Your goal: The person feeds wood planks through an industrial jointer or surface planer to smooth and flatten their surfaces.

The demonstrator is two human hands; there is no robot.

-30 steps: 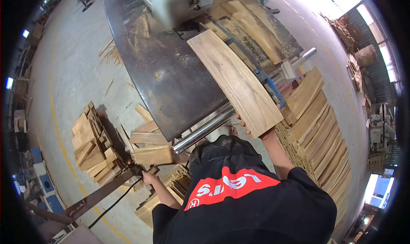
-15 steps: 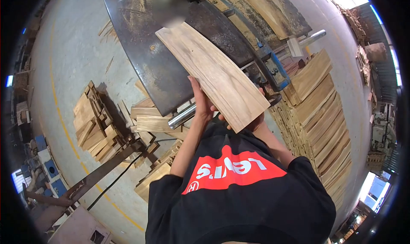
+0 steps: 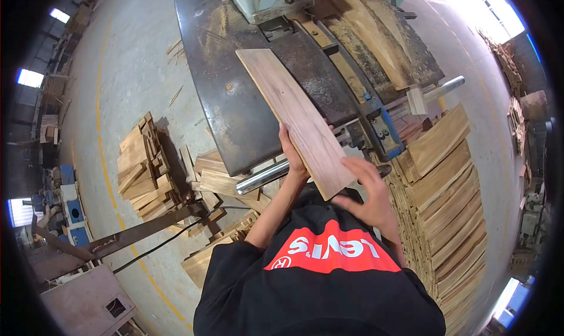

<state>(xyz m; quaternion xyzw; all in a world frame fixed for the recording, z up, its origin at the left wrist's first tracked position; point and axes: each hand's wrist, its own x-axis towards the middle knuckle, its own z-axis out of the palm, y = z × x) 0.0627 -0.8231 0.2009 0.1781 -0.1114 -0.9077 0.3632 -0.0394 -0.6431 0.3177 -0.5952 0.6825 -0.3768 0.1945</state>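
Observation:
A long wooden plank (image 3: 294,116) slants over the dark metal machine table (image 3: 223,118), its far end toward the green machine housing (image 3: 271,1). My left hand (image 3: 294,154) grips its left edge, thumb along the side and fingers passing underneath, mostly hidden. At the near right corner is my right hand (image 3: 373,189), with fingers stretched out and thumb apart. Its fingertips overlap the plank's edge in this view. The upper face looks pinkish with straight grain lines.
A blue-ended metal guide (image 3: 388,133) and a shiny bar (image 3: 264,176) border the machine table. Stacked boards (image 3: 446,207) stand on the right. Wood offcuts (image 3: 144,165) are piled at left, near a rusty metal beam (image 3: 129,239). Sawdust and boards lie beyond the guide.
My right hand has come from beneath the plank to its near right corner, and its fingers have spread. The plank shows a pinker face and looks narrower. The view has shifted.

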